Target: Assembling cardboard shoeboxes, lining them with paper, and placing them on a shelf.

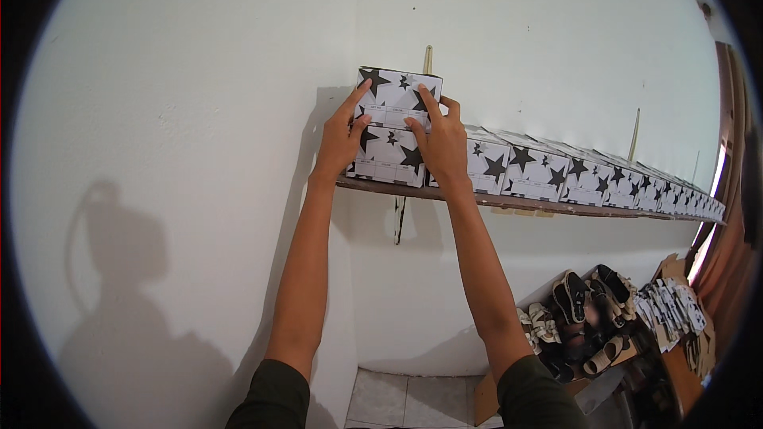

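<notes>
A white shoebox with black and grey stars sits on top of a matching shoebox at the left end of a wall shelf. My left hand grips the upper box by its left side, index finger and thumb on the front face. On its right side my right hand holds it the same way, thumb low on the front and index finger near the upper corner. Both arms are stretched out ahead of me. The right hand partly covers the box beside the lower one.
Along the brown shelf a row of like star-patterned boxes runs right. A metal bracket rises behind the stack, close to the left wall. Below right lie piled shoes, flattened cartons and a brown curtain.
</notes>
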A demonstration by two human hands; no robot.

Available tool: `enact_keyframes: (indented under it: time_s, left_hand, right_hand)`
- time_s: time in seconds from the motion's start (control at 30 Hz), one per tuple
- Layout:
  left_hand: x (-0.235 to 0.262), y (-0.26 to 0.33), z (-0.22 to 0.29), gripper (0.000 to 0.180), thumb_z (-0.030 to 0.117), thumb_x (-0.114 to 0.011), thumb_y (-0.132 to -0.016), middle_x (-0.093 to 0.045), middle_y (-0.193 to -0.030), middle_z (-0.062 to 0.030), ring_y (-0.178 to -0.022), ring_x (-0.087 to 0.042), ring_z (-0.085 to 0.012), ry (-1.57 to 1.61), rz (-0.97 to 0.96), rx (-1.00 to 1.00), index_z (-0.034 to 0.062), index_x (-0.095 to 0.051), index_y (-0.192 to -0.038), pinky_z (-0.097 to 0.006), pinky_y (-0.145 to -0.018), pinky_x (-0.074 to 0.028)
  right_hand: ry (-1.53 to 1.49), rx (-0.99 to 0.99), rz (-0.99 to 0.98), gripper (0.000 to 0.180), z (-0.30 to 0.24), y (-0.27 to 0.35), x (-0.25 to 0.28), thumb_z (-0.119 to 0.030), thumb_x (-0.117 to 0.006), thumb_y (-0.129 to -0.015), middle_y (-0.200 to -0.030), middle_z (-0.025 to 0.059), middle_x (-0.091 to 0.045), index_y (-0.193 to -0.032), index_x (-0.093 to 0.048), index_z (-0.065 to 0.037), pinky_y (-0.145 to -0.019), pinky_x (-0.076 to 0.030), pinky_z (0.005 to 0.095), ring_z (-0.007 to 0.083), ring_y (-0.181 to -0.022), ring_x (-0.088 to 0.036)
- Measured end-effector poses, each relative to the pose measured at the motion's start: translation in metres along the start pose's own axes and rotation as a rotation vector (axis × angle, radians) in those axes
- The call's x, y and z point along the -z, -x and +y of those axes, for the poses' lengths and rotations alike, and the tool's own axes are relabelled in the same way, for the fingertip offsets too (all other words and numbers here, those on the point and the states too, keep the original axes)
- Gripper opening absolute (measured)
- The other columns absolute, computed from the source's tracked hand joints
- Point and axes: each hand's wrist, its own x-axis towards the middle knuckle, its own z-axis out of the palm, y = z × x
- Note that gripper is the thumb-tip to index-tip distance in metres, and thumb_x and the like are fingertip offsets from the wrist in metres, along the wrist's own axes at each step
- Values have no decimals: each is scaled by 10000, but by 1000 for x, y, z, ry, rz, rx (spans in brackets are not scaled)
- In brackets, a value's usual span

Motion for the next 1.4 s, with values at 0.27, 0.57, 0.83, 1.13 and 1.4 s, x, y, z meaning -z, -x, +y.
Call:
enact_keyframes:
  time_s: [0.27,0.57,0.83,1.13,1.4]
  left_hand:
    - [-4,3,-8,527,121,-565,-1025,-509,-1534,-96,-1263,-581,-216,-99,70,-136,180,-443,-1534,-349,-1003,-495]
    - [-7,7,-5,594,81,-567,-1002,-435,-1556,-186,-1462,-373,-373,-71,71,-52,254,-408,-1548,-447,-1144,-389]
    - [-5,7,-9,608,123,-565,-1011,-416,-1572,-185,-1475,-360,-366,-103,61,-149,264,-367,-1568,-455,-1173,-357]
    - [-10,6,0,759,245,-643,-981,-370,-1600,-185,-1473,-366,-352,-49,96,-141,166,-234,-1616,-459,-1195,-318]
    - [-17,7,1,820,335,-639,-981,-272,-1614,-233,-1496,-272,-426,-108,163,-116,180,-156,-1626,-539,-1193,-300]
  right_hand:
    - [57,105,108,620,5,6,-15,-300,-716,-932,-1381,299,-496,-1491,-486,-163,-1055,-443,515,402,-1078,-638]
    - [144,120,70,716,7,8,-17,-428,-727,-904,-1427,265,-474,-1519,-451,-187,-1092,-386,612,365,-1108,-649]
    - [217,76,35,675,0,11,-10,-428,-666,-956,-1447,260,-462,-1543,-416,-208,-1124,-289,669,371,-1164,-632]
    - [158,41,22,794,3,11,-5,-467,-621,-971,-1493,333,-402,-1599,-265,-136,-1136,-238,692,493,-1363,-452]
    - [144,97,81,809,1,14,2,-441,-644,-963,-1519,316,-344,-1585,-266,-89,-1143,-228,685,468,-1419,-366]
